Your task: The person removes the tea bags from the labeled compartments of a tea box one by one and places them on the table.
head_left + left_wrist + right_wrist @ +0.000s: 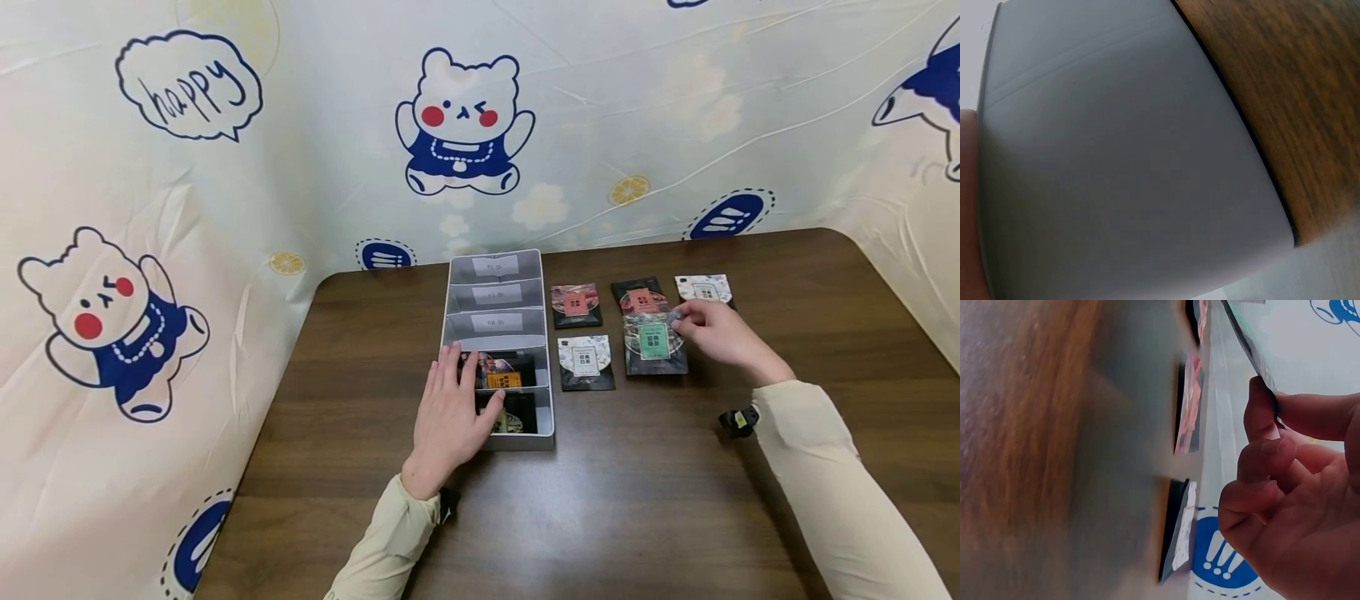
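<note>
My right hand (720, 337) pinches a tea sachet (637, 358) with a green label by its upper right corner. In the right wrist view, thumb and forefinger hold the sachet (1249, 345) edge-on, raised off the table. In the head view it partly covers a red-labelled sachet (639, 292). My left hand (450, 421) rests on the left rim of a long grey divided box (517, 444), its fingers spread. In the two nearest compartments lie an orange-labelled sachet (517, 365) and a yellow-green-labelled sachet (528, 408), partly hidden by the fingers.
Beside the box lie another red-labelled sachet (576, 312) and a white-labelled sachet (585, 360). A second white-labelled sachet (703, 287) sits beyond my right hand. Paper labels mark the box's three far compartments. A printed cloth (600, 100) hangs behind the brown table (600, 517).
</note>
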A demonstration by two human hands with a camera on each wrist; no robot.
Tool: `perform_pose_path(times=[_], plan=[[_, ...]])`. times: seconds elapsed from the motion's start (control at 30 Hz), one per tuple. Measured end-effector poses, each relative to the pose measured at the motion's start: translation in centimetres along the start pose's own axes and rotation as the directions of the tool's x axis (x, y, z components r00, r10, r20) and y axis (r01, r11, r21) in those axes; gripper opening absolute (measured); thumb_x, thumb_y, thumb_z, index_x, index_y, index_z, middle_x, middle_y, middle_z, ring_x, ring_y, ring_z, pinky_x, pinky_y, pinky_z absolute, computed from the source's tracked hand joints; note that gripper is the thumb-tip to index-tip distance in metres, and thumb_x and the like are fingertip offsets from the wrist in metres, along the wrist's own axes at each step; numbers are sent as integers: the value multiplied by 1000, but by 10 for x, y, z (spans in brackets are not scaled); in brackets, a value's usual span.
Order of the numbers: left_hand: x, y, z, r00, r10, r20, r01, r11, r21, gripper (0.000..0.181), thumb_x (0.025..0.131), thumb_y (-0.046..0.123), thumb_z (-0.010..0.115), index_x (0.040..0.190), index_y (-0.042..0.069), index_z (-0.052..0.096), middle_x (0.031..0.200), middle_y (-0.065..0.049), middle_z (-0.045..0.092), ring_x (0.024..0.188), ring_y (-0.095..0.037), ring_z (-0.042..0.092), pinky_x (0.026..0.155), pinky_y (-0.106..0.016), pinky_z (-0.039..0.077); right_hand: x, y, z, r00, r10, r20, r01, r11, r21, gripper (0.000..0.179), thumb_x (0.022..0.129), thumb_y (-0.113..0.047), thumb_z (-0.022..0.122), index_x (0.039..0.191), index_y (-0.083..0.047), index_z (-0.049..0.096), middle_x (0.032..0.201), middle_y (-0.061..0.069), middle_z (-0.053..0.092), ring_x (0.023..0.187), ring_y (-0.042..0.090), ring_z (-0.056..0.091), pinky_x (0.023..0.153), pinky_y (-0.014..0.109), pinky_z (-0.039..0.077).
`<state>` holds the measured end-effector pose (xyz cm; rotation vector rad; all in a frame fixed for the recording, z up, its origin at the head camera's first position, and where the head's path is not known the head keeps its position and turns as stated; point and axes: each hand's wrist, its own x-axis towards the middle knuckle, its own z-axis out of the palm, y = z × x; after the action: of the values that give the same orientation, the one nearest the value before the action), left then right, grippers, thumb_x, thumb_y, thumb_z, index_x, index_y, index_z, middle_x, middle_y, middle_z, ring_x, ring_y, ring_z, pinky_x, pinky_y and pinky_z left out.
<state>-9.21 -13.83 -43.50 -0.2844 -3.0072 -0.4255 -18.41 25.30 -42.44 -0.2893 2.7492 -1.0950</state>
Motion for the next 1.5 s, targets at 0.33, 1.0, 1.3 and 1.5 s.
perform_pose_path(times=[0.33,1.0,1.3,1.5], plan=[[-1,-1,0,1000,2,-7,-2,1000,-3,69,95,53,45,148,10,37,159,-18,22,150,-30,15,123,-44,13,-3,9,0,998,16,56,-14,999,-36,32,96,-14,54,116,11,59,91,18,68,76,18,54,66,30,42],[0,-1,0,1000,4,-7,-4,1000,14,70,95,55,44,148,10,38,159,-17,22,151,-30,13,122,-45,14,-6,20,1,992,53,113,-40,993,-110,32,96,-17,56,112,11,60,90,17,66,77,20,55,64,28,41],[0,-1,0,1000,10,-17,-10,1000,15,70,95,54,45,148,10,38,159,-18,23,150,-31,16,122,-45,14,-5,19,2,993,58,100,-43,988,-146,34,95,-17,56,112,12,60,92,20,66,77,22,57,64,29,43],[0,0,0,1000,15,-21,-15,1000,12,70,95,54,45,148,10,38,159,-18,24,150,-32,17,122,-45,15,-5,19,3,992,60,107,-43,986,-161,35,94,-17,56,113,13,59,96,24,67,81,26,61,68,36,48]])
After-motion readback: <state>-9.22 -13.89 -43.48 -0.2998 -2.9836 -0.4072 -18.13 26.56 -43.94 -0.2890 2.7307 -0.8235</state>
